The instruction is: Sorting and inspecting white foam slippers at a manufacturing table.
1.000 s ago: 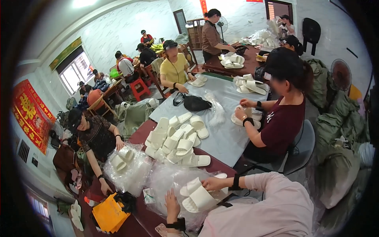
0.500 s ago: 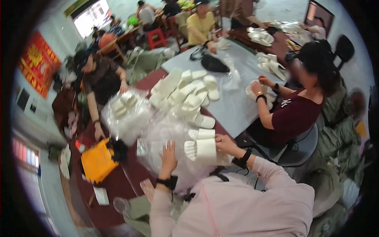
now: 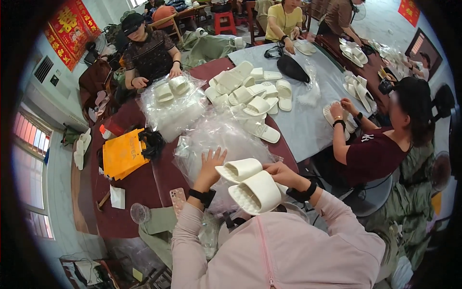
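A pair of white slide sandals (image 3: 259, 192) is in my right hand (image 3: 285, 175), whose fingers close on their right side. The two slides lie one against the other, tilted, above my lap. My left hand (image 3: 210, 167) has its fingers spread over a heap of clear plastic bags (image 3: 211, 139), with the nearer slide's toe close to its fingertips. Past the bags, on the table, a loose pile of white slides (image 3: 248, 89) lies partly on the plastic.
Yellow bags (image 3: 124, 154), a hammer (image 3: 102, 201), a phone (image 3: 177, 200) and a clear cup (image 3: 140, 213) are on the left of the dark red table (image 3: 159, 185). A person opposite touches bagged slides (image 3: 172, 91); another at right handles slides (image 3: 337, 113). A black pouch (image 3: 292, 69) lies farther off.
My right hand has turned the pair of slides and brought it left, closer to my left hand. My left hand stays over the plastic bags. The whole view has shifted and tilted.
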`<move>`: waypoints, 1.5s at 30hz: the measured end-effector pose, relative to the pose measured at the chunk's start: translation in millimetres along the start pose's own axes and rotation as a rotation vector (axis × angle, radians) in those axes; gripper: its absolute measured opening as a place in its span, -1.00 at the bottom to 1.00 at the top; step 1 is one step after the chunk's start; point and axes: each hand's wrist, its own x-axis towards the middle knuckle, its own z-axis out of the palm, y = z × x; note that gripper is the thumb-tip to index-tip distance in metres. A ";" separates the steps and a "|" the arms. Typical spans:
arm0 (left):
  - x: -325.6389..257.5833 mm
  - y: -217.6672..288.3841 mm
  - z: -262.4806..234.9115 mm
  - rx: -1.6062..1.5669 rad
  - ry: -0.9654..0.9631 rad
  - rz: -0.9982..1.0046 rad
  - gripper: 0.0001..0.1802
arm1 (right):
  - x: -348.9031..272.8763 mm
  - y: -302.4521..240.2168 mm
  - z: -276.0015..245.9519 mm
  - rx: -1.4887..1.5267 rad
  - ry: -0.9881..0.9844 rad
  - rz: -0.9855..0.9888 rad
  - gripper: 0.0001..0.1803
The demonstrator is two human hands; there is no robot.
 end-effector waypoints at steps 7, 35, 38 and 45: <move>-14.9 11.9 7.9 -0.095 -0.114 0.060 -0.34 | 9.5 17.3 -6.8 -0.200 0.102 0.057 -0.77; 16.3 11.3 34.8 -0.876 0.487 -0.344 -0.52 | 3.7 41.5 -7.1 -0.221 0.183 -0.023 -0.79; 17.5 10.4 36.0 -0.946 0.505 -0.392 -0.52 | 4.6 39.0 -6.5 -0.198 0.175 -0.057 -0.79; 14.5 15.1 33.3 -1.007 0.391 -0.281 -0.53 | 11.8 52.2 -11.2 -0.226 0.127 -0.029 -0.76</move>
